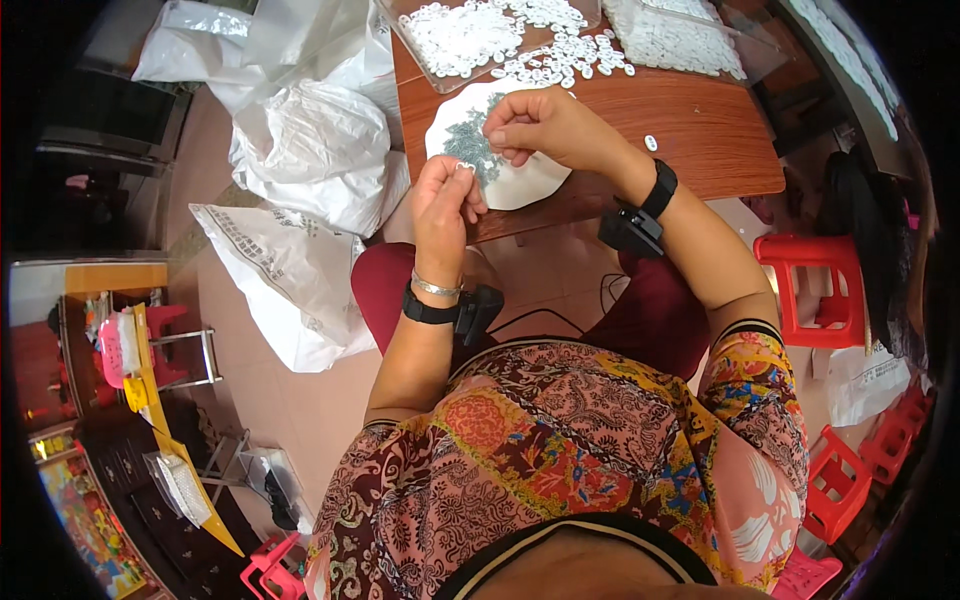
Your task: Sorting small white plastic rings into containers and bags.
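From the head view we see our left hand (447, 200) pinched together on a tiny white piece, too small to name, just at the 7 o'clock edge of the white plate (520, 180). Our right hand (540, 125) hovers over the plate's 12 o'clock side, fingers curled together, thumb against forefinger; whether they grip anything we cannot tell. The plate sits on the wooden bench (700, 140), carrying a grey-green heap of small pieces (470, 148). At 12 o'clock lie loose white buttons (570, 55) and clear trays (455, 40) full of them. White plastic bags (310, 150) sit at 9 o'clock.
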Demonstrator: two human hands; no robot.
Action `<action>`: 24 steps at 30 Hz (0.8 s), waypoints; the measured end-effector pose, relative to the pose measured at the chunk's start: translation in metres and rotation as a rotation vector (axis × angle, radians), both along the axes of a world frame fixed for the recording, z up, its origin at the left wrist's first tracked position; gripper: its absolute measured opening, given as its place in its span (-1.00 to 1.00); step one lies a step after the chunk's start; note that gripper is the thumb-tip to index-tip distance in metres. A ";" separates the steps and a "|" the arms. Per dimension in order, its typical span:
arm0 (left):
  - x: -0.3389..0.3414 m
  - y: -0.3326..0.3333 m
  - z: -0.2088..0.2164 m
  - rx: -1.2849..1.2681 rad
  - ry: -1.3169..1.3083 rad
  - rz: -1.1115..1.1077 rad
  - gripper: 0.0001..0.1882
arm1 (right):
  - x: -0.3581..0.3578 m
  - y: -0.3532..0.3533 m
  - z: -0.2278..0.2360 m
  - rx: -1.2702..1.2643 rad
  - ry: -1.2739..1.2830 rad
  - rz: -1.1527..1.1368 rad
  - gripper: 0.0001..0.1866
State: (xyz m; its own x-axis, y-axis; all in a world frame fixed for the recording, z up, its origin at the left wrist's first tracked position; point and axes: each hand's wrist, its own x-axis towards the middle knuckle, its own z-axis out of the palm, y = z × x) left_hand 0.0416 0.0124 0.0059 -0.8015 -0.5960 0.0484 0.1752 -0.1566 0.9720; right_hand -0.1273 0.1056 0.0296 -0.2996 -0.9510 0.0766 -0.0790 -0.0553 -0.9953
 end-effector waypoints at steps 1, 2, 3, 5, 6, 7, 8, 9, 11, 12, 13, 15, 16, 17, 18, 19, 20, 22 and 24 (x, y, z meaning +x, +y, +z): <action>0.000 0.001 0.001 -0.040 -0.020 0.000 -0.85 | 0.002 0.001 0.002 -0.001 -0.047 0.005 -0.85; 0.000 0.001 0.002 -0.041 -0.021 -0.002 -0.85 | 0.005 0.002 0.004 -0.002 -0.048 0.003 -0.85; -0.001 0.003 0.002 -0.068 -0.030 0.002 -0.85 | 0.008 0.002 0.006 0.006 -0.060 -0.001 -0.84; -0.002 0.006 0.005 -0.095 -0.040 0.004 -0.85 | 0.010 0.003 0.007 0.013 -0.072 -0.009 -0.83; -0.004 0.009 0.007 -0.098 -0.036 0.020 -0.85 | 0.011 0.004 0.006 0.001 -0.058 0.008 -0.81; -0.005 0.011 0.008 -0.101 -0.033 0.036 -0.85 | 0.012 0.004 0.006 -0.010 -0.045 0.024 -0.80; -0.005 0.011 0.008 -0.103 -0.034 0.036 -0.85 | 0.013 0.005 0.006 -0.012 -0.046 0.024 -0.80; -0.005 0.012 0.008 -0.103 -0.057 0.039 -0.85 | 0.015 0.005 0.007 -0.008 -0.034 0.025 -0.80; -0.005 0.012 0.009 -0.105 -0.080 0.042 -0.85 | 0.017 0.005 0.007 -0.005 -0.023 0.025 -0.80; -0.005 0.011 0.008 -0.111 -0.073 0.037 -0.85 | 0.018 0.005 0.007 -0.016 -0.017 0.038 -0.81; -0.005 0.011 0.008 -0.117 -0.066 0.032 -0.85 | 0.018 0.005 0.008 -0.028 -0.012 0.051 -0.81; -0.004 0.011 0.008 -0.104 -0.065 0.029 -0.85 | 0.019 0.006 0.008 -0.031 -0.014 0.053 -0.82; -0.004 0.011 0.008 -0.089 -0.064 0.027 -0.85 | 0.019 0.006 0.009 -0.034 -0.016 0.054 -0.82; -0.004 0.012 0.008 -0.090 -0.064 0.025 -0.85 | 0.018 0.007 0.009 -0.035 -0.016 0.053 -0.82; -0.004 0.012 0.008 -0.092 -0.063 0.028 -0.85 | 0.018 0.007 0.008 -0.024 -0.005 0.067 -0.83; -0.004 0.013 0.009 -0.094 -0.062 0.031 -0.85 | 0.018 0.007 0.007 -0.014 0.005 0.081 -0.84; -0.004 0.013 0.009 -0.095 -0.063 0.030 -0.85 | 0.018 0.007 0.006 -0.014 0.005 0.080 -0.84; -0.004 0.014 0.009 -0.122 -0.097 0.032 -0.84 | 0.019 0.007 0.005 -0.006 -0.002 0.079 -0.83; -0.003 0.015 0.009 -0.123 -0.106 0.043 -0.84 | 0.021 0.007 0.003 -0.009 0.018 0.072 -0.83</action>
State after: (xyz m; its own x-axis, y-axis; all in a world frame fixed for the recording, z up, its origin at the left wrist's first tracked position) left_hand 0.0387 0.0278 0.0150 -0.7798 -0.6248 0.0399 0.0749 -0.0298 0.9967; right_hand -0.1060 0.1122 0.0329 -0.2292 -0.9692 0.0897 -0.0921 -0.0701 -0.9933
